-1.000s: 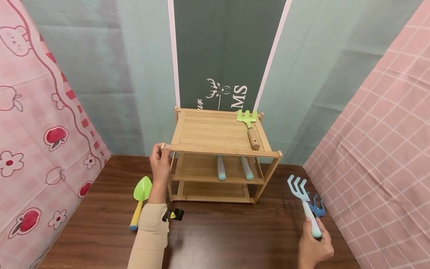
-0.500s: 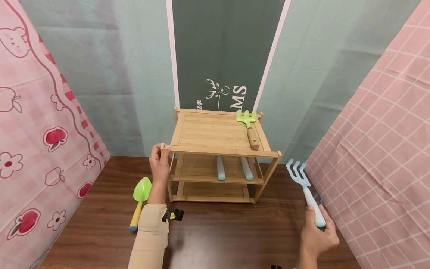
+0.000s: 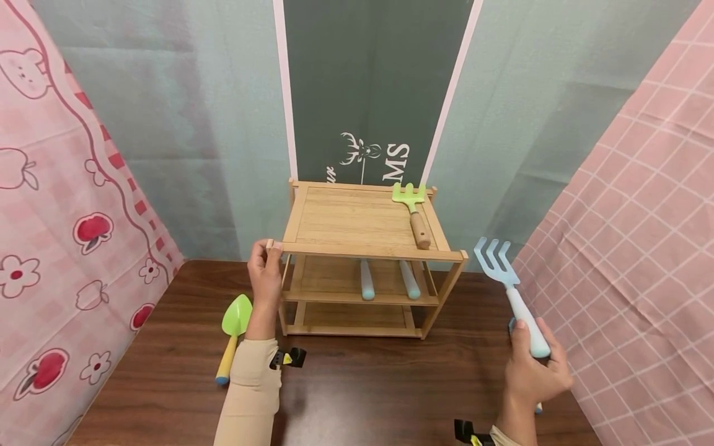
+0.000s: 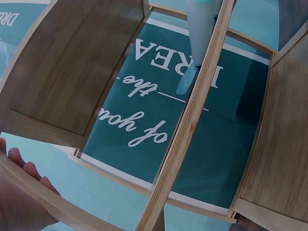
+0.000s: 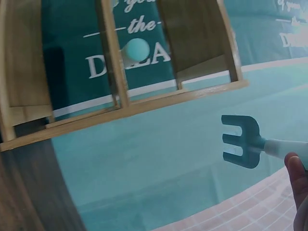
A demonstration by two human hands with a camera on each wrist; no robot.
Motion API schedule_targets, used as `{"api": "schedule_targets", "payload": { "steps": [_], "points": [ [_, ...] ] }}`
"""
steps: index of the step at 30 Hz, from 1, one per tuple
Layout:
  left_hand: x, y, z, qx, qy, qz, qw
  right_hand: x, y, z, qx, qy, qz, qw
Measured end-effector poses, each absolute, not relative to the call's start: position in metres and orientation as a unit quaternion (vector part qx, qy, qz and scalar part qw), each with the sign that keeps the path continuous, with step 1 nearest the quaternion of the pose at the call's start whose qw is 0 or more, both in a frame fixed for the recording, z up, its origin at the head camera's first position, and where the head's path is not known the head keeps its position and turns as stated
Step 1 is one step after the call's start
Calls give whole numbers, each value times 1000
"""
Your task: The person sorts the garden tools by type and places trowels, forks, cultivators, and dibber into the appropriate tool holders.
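Observation:
My left hand (image 3: pixel 265 272) grips the front left corner of the wooden shelf (image 3: pixel 357 251); in the left wrist view its fingers curl round the rail. Well to the right of the shelf, my right hand (image 3: pixel 533 365) holds a light blue rake (image 3: pixel 524 310) by its handle, tines up and away from me. In the right wrist view the rake's tines (image 5: pixel 248 142) stand apart from the shelf. A green rake with a wooden handle (image 3: pixel 419 229) lies on the top tier. Two light blue handles (image 3: pixel 367 282) (image 3: pixel 409 280) show on the middle tier.
A green trowel with a yellow handle (image 3: pixel 227 356) lies on the brown table (image 3: pixel 379 384), left of my left forearm. Something blue is mostly hidden behind my right hand. Pink cloths hang at both sides, and a green-blue curtain (image 3: pixel 240 124) hangs behind the shelf.
My right hand has lifted the light blue rake and moved it forward and slightly right, from over the dark blue rake. My left hand keeps its grip on the shelf corner.

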State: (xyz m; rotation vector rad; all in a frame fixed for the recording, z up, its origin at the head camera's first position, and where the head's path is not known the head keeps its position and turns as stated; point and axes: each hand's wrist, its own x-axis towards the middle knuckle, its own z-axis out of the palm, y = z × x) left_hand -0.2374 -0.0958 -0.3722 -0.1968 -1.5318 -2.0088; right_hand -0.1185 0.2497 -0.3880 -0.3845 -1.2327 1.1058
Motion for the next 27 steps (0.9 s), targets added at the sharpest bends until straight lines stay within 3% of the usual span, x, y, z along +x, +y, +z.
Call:
{"api": "schedule_targets", "payload": {
  "steps": [17,27],
  "points": [
    [-239,-96,-372,-71,-572,-762,295,-130,234,-364,-42,-465,560,684],
    [-258,-101,-394,-72,-566,-767,293,-134,217,-348,26,-440,599,669]
  ]
}}
